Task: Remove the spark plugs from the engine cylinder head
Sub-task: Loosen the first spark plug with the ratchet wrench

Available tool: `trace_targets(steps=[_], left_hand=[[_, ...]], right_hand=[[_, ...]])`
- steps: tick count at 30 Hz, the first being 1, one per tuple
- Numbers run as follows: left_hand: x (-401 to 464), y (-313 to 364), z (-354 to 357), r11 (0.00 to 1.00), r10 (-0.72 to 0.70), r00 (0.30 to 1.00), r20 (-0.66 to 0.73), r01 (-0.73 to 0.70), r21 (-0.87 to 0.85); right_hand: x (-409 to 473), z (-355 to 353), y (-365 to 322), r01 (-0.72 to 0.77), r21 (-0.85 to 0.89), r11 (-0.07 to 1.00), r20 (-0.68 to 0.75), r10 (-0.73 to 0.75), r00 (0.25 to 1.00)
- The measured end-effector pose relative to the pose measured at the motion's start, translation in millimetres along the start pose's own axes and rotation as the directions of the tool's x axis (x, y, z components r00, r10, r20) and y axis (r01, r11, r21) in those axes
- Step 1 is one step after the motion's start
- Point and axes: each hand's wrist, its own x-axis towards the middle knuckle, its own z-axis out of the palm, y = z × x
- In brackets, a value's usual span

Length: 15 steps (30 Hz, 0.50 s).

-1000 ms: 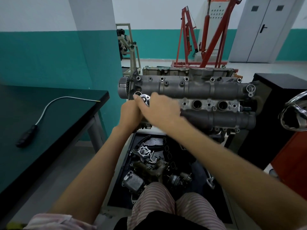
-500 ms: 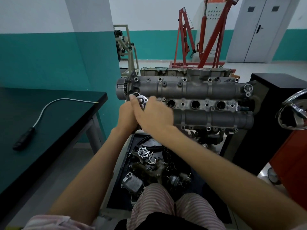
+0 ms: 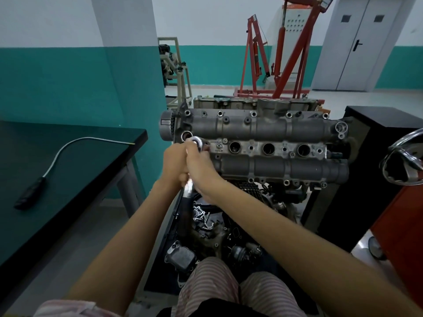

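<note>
The grey engine cylinder head [image 3: 270, 131] lies across the middle of the view on a stand. Three open spark plug wells [image 3: 268, 149] show in a row along its centre. A chrome ratchet wrench [image 3: 196, 143] has its round head over the leftmost well, and its dark handle [image 3: 185, 209] slants down toward me. My left hand [image 3: 174, 167] and my right hand [image 3: 201, 169] both grip the wrench shaft just below its head. No spark plug is visible; the leftmost well is hidden by the ratchet head and my fingers.
A black workbench [image 3: 68, 170] at the left carries a flexible pick-up tool [image 3: 57, 156] with a black handle. A tray of loose engine parts [image 3: 206, 229] lies below the head. A black cabinet [image 3: 377, 143], a chrome handwheel [image 3: 402, 161] and a red engine crane [image 3: 281, 58] stand right and behind.
Both hands have pulled toward me with the ratchet, swinging its handle down and left. More of the dark handle and all three open wells now show.
</note>
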Motion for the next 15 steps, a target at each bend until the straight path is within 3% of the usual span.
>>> trace_targets(steps=[1,2,3,4,5,6,7,8,9,10,11,12,13,14,15], left_hand=[[-2.2,2.0,-0.2,0.999,-0.035,0.999,-0.037,0.033,-0.042],[-2.1,3.0,-0.7,0.994,-0.07,0.996,-0.058,0.065,-0.089],[-1.6,4.7,-2.0,1.0,-0.016,0.997,-0.072,0.016,-0.005],[-3.9,6.8,-1.2,0.998,0.046,0.998,-0.052,-0.043,0.045],[-3.3,7.0,-0.5,0.988,0.105,0.994,-0.029,-0.101,0.114],[-2.3,7.2,-0.5,0.977,0.148,0.989,-0.031,-0.141,0.16],[-3.6,10.5,-0.7,0.98,0.126,0.992,-0.023,-0.121,0.157],[-3.1,9.6,-0.6,0.972,0.124,0.992,-0.014,-0.119,0.203],[-1.6,8.9,0.8,0.977,0.094,0.995,-0.022,-0.088,0.196],[-1.4,10.1,0.1,0.981,0.078,0.997,-0.027,-0.071,0.18],[-3.8,13.0,-2.1,0.991,0.063,0.997,-0.045,-0.057,0.122],[-4.0,12.9,-2.6,0.996,0.044,0.998,-0.037,-0.041,0.082],[-4.2,11.6,-2.3,0.99,0.059,0.998,-0.014,-0.057,0.126],[-3.7,10.0,-2.6,0.99,0.045,0.999,0.01,-0.046,0.134],[-4.2,8.0,-1.8,0.991,0.054,0.998,-0.015,-0.052,0.122]], right_hand=[[1.3,-1.4,-3.6,-0.009,0.042,0.999,0.062,0.007,0.998],[7.0,-7.4,-6.4,0.075,-0.137,0.988,0.06,-0.067,0.996],[10.1,-16.9,-11.6,0.206,-0.434,0.877,0.064,-0.198,0.978],[11.0,-27.9,-18.1,0.29,-0.725,0.625,0.103,-0.318,0.942],[12.0,-37.8,-25.6,0.302,-0.887,0.35,0.153,-0.393,0.907],[14.9,-43.7,-30.7,0.284,-0.947,0.15,0.191,-0.449,0.873],[16.6,-45.8,-33.2,0.253,-0.967,0.031,0.206,-0.491,0.846],[18.2,-43.3,-32.1,0.24,-0.971,0.012,0.198,-0.529,0.825],[18.3,-37.8,-26.8,0.237,-0.969,0.07,0.161,-0.552,0.818],[17.6,-31.6,-19.0,0.23,-0.953,0.197,0.084,-0.558,0.825],[15.3,-25.2,-11.1,0.225,-0.881,0.416,-0.009,-0.491,0.871],[11.3,-19.1,-4.0,0.212,-0.677,0.705,-0.062,-0.341,0.938],[6.2,-12.7,-0.4,0.14,-0.365,0.92,-0.017,-0.157,0.987],[1.3,-7.9,0.0,0.037,-0.149,0.988,0.052,-0.03,0.998],[0.4,-6.9,-0.6,0.021,-0.128,0.992,0.077,-0.011,0.997]])
